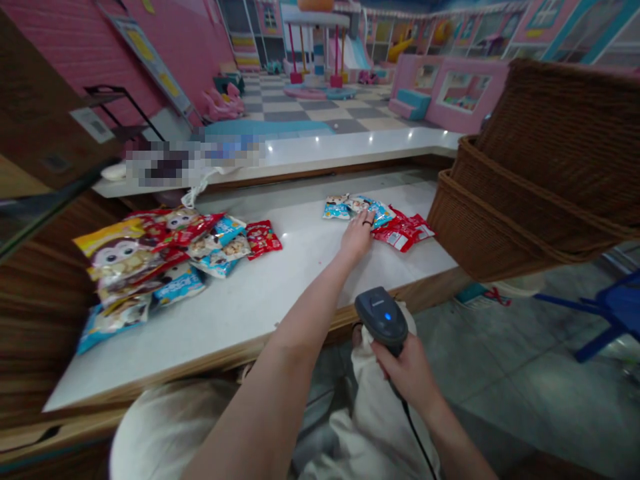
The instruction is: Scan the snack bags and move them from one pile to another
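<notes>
My left hand (357, 237), with a dark ring on one finger, rests its fingertips on blue-and-white snack packets (337, 208) lying on the white counter (280, 313). Red foil packets (403, 230) lie just right of that hand. My right hand (405, 373) is below the counter's front edge, wrapped around the handle of a black barcode scanner (383, 320). Its cable (417, 433) trails downward. A loose heap of colourful snack packets (145, 267) and a small red packet (263, 239) lie to the left.
Stacked wicker baskets (525, 193) overhang the counter's right end. A pixelated patch (195, 161) covers part of the raised far ledge (350, 147). A blue chair (605, 313) stands on the floor at right. Beyond lies a pink play area.
</notes>
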`<state>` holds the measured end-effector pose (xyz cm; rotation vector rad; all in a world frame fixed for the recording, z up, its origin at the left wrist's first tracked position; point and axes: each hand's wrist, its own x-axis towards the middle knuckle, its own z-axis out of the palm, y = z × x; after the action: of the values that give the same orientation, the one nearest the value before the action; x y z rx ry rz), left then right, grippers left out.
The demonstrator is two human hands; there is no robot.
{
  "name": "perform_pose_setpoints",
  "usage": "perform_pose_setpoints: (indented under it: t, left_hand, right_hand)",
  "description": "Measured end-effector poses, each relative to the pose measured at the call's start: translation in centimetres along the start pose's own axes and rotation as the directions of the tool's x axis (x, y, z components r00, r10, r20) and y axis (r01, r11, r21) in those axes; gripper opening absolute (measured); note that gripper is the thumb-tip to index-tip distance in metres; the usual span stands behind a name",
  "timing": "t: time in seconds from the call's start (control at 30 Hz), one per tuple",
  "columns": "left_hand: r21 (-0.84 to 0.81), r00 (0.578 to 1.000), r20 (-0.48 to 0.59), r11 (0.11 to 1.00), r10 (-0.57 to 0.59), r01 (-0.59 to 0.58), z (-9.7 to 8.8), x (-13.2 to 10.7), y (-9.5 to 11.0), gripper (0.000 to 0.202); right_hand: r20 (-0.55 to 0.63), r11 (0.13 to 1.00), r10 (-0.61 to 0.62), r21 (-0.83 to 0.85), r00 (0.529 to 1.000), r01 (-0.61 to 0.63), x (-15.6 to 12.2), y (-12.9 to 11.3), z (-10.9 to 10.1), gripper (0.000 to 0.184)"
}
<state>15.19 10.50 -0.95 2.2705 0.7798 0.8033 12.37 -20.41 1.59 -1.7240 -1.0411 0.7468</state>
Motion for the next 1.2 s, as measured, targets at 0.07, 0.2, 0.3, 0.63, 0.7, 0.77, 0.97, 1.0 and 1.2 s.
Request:
perform_pose_setpoints:
  t: [0.07,0.2,0.3,0.63,0.7,0.77,0.97,1.0,1.2]
  left_hand:
    - [-0.042,1.000,0.010,0.999,-0.027,0.027,0.1,-0.3,-0.4,0.074]
    - [-0.166,0.999,-0.034,0.986,-0.016,0.010,-1.2,-3.0,-1.3,0.066]
    - [-0.214,0.999,-0.032,0.976,0.024,-0.030,-3.5,-6.4,-1.7,0.063]
    - [-0.801,0.917,-0.078,0.572,-0.392,0.176,-11.9,-18.5,-1.6,0.042]
    - [-0.897,0.865,-0.019,0.391,-0.501,0.207,-12.6,-20.2,-1.8,0.040]
    - [-0.941,0.829,0.007,0.278,-0.559,0.195,-13.0,-21.3,-1.9,0.037]
    - [-0.977,0.791,-0.013,0.175,-0.611,0.119,-13.0,-21.9,-1.7,0.041]
    - [-0.977,0.791,-0.030,0.186,-0.611,0.107,-12.9,-21.9,-1.6,0.044]
    - [-0.965,0.817,-0.091,0.253,-0.569,0.068,-12.2,-21.9,-1.7,0.052]
  right_hand:
    - [0.001,1.000,-0.003,0.016,1.000,0.003,-0.1,-0.1,0.3,0.025]
    - [-0.007,0.999,-0.031,0.028,1.000,0.031,-0.5,-0.6,0.9,0.025]
    - [-0.005,0.998,-0.052,0.021,0.999,0.052,-0.8,-1.2,1.2,0.025]
    - [0.081,0.998,-0.069,-0.010,0.994,0.070,-1.8,-2.9,3.7,0.029]
    - [0.097,0.997,-0.072,-0.009,0.993,0.073,-1.9,-3.3,4.3,0.030]
    - [0.119,0.997,-0.073,-0.007,0.990,0.074,-2.0,-3.7,4.8,0.030]
    - [0.130,0.997,-0.075,0.007,0.989,0.075,-2.0,-4.4,6.1,0.027]
    - [0.132,0.997,-0.075,0.007,0.988,0.075,-1.9,-4.4,6.3,0.027]
    - [0.150,0.996,-0.086,-0.004,0.985,0.088,-1.6,-3.9,7.0,0.027]
